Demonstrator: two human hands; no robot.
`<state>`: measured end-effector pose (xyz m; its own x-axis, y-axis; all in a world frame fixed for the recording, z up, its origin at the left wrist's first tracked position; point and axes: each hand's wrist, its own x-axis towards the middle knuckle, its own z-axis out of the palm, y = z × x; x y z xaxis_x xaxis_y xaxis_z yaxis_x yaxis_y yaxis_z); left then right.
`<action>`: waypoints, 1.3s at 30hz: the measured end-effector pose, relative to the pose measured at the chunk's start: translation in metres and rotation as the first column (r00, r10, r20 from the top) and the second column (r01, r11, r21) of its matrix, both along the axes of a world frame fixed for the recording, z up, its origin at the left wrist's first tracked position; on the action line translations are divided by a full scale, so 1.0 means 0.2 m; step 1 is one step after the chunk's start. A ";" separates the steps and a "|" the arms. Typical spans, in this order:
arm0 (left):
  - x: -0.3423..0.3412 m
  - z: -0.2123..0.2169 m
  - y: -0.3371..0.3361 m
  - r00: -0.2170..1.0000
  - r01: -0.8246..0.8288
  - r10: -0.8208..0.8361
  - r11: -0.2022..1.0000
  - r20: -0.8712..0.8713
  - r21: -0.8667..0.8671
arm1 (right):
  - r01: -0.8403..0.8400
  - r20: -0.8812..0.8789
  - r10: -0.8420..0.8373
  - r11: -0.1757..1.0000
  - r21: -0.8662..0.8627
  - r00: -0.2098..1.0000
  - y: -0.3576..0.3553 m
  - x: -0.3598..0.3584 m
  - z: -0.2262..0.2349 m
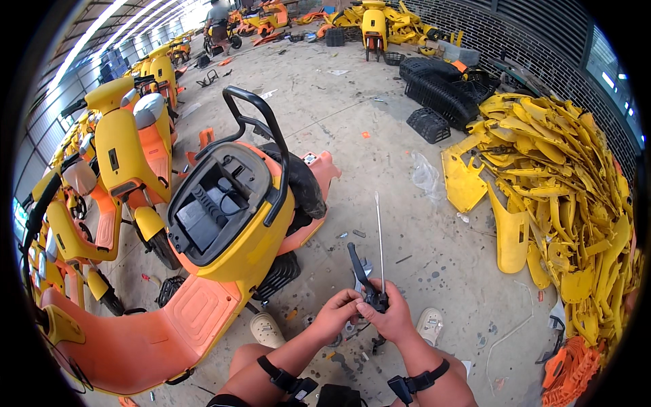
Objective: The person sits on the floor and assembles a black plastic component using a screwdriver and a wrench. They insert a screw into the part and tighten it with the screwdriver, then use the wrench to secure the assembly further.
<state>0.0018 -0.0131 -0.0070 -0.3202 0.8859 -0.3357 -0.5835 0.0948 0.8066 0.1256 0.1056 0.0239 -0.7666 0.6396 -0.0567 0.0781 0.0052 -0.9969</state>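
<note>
In front of me my left hand (339, 313) pinches the base of a black brake lever (359, 266), whose curved blade points up and away. My right hand (396, 317) is closed beside it, its thumb against the same lever mount. A screwdriver (379, 234) with a long metal shaft rises from the right hand, tip upward; its handle is mostly hidden by the fingers. Just left of my hands stands a yellow and orange scooter (268, 237) with its seat compartment (203, 216) uncovered and a black grab rail (285, 159) above. A grey metal tool, perhaps a wrench (367, 268), lies behind the lever.
A tall heap of yellow body panels (556, 183) fills the right side, with orange parts (573, 370) at its near end. Black plastic baskets (437, 88) are stacked beyond. More yellow scooters (129, 146) line the left. A person (218, 27) stands far off.
</note>
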 end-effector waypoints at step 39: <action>0.08 0.02 0.05 0.987 -0.062 0.050 0.995 -0.152 -0.078 | 0.007 -0.039 -0.006 0.999 0.034 0.999 0.02 0.00 -0.01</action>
<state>0.0179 -0.0034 -0.0034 -0.4205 0.8367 -0.3508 -0.4630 0.1347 0.8761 0.1253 0.1097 0.0223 -0.7637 0.6455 -0.0051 0.0397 0.0391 -0.9984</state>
